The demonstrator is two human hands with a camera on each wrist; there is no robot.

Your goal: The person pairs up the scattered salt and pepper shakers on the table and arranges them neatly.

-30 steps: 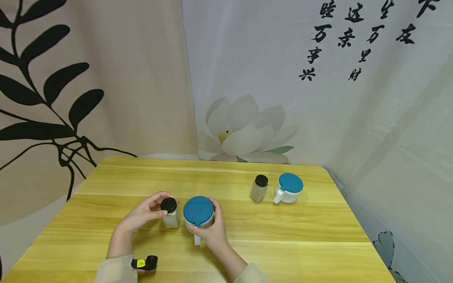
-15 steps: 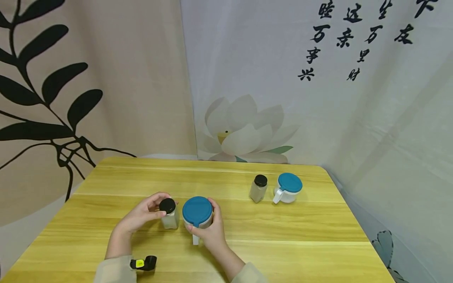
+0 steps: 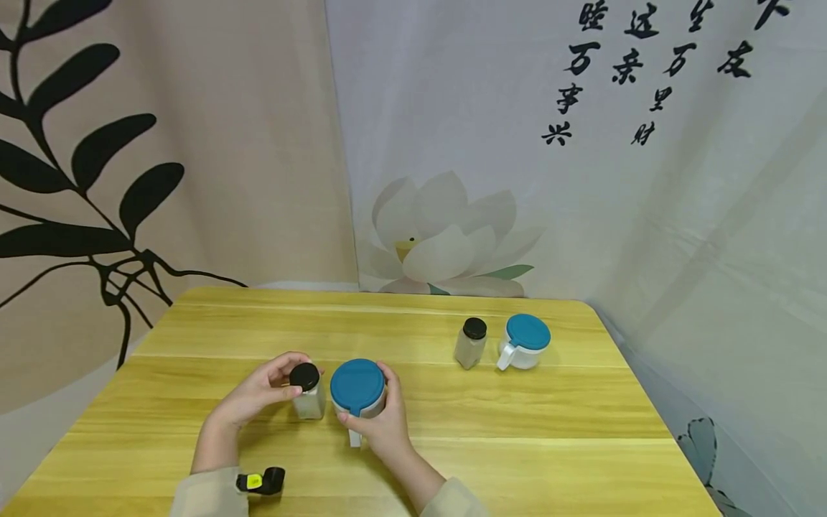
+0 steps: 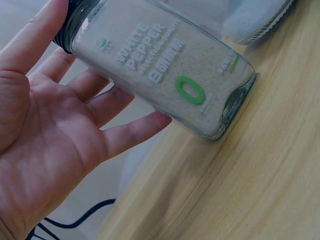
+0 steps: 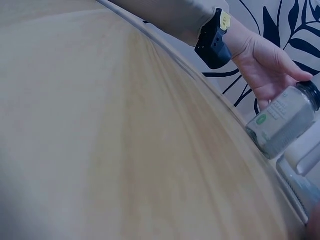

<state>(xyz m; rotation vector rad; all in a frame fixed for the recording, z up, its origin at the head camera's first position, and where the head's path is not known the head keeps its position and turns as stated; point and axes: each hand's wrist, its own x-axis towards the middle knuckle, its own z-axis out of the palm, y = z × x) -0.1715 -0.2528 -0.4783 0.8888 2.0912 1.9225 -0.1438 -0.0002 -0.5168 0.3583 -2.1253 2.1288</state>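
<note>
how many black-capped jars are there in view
2: the near jar, held by the left hand, and the far jar, left of a blue-lidded pot toward the table's back edge.

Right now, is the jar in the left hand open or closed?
Closed: the black lid is on the jar that the left hand holds; tightness I cannot tell.

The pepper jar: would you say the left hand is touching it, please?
Touching: the left wrist view shows the left hand, thumb against the black cap.
</note>
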